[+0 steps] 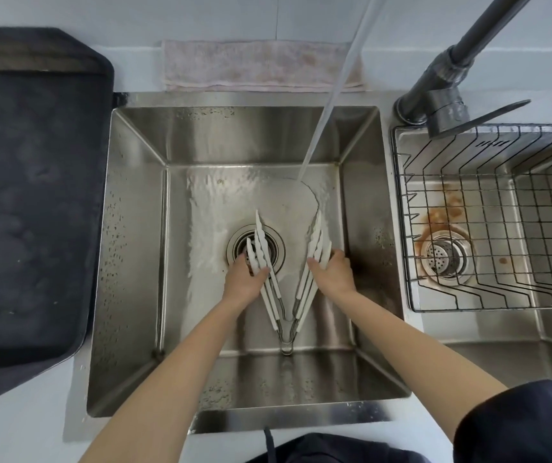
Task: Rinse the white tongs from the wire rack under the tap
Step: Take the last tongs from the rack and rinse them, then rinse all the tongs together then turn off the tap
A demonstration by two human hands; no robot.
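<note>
Tongs [286, 279] of this kind were probably light, springy at the metal hinge and slippery when wet, so you did best to grasp each white arm at mid-length, as shown. You held them spread in a V low over the sink [134, 228], tips near the drain [256, 250], hinge toward the near wall. Your left hand [243, 282] and right hand [333, 274] each had fingers curled around one arm, forearms converging from the near edge.

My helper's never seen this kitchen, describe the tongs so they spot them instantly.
Look in the big steel sink with running water. The white tongs are spread in a V, left hand and right hand each holding an arm. Nothing else there is white and scalloped.
</note>
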